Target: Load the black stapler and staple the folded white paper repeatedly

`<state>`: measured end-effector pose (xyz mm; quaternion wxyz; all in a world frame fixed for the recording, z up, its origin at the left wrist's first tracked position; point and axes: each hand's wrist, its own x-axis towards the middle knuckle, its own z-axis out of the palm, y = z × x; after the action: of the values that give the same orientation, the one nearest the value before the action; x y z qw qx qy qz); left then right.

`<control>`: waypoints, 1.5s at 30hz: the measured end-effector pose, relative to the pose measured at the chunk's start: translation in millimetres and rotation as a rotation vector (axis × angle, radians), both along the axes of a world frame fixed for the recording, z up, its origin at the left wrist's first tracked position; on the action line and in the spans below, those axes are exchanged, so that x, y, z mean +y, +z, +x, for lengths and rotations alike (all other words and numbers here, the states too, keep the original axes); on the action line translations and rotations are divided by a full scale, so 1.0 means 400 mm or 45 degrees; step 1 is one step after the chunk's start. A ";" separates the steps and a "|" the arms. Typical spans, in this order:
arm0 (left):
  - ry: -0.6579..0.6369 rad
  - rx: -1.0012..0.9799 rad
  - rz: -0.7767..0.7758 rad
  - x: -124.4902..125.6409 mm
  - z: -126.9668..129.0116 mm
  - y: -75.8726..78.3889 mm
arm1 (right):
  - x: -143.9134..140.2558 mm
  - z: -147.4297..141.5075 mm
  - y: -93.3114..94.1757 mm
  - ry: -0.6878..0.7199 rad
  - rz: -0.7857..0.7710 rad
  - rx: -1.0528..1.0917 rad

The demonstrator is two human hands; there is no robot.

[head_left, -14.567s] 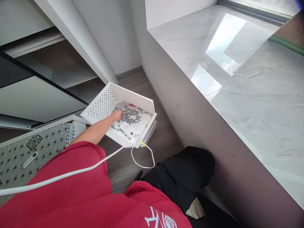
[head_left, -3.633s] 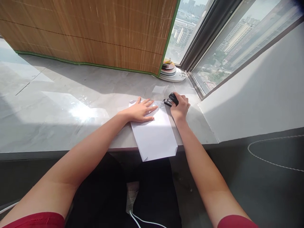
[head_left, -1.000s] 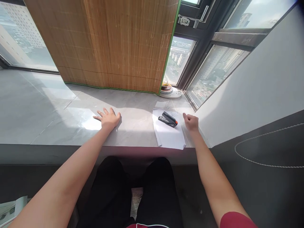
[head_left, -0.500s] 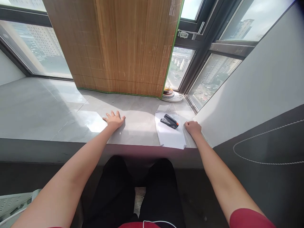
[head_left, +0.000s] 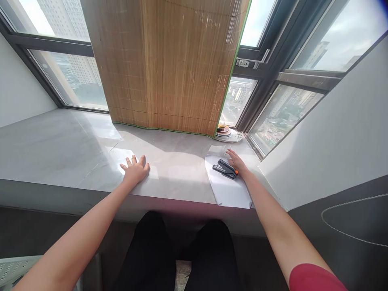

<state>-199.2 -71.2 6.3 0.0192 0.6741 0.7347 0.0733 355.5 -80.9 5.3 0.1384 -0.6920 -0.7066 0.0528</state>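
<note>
A wide grey stone surface runs under a bamboo blind. On it, a white paper carries a black stapler. The right hand rests just beside the stapler, fingers open; the left hand lies flat, well left of the paper, fingers spread.

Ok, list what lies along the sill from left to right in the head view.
left hand flat on the stone sill → white paper → black stapler lying on the paper → right hand beside the stapler.
</note>
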 end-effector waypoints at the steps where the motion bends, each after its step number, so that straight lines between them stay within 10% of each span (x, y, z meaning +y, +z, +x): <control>1: -0.002 -0.008 -0.002 0.000 -0.001 0.002 | 0.015 -0.011 -0.002 -0.014 -0.051 -0.014; 9: 0.000 -0.031 -0.012 -0.008 0.004 0.004 | 0.055 -0.171 -0.023 -0.111 -0.171 -0.054; 17: -0.357 0.129 -0.210 0.043 -0.144 0.035 | 0.158 -0.558 -0.015 0.059 -0.041 -0.002; 29: -0.122 0.079 -0.130 0.048 -0.227 0.000 | 0.274 -0.880 -0.024 0.216 0.115 0.150; 36: -0.122 0.077 -0.181 0.047 -0.231 0.008 | 0.238 -0.839 0.030 0.132 0.160 0.164; 45: -0.138 0.055 -0.133 0.054 -0.241 -0.013 | 0.046 -0.418 0.028 -0.360 -0.029 -0.037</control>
<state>-295.5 -49.4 1.2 0.0423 0.7126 0.7001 0.0193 188.4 -62.3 16.5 0.1263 -0.7868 -0.6034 0.0309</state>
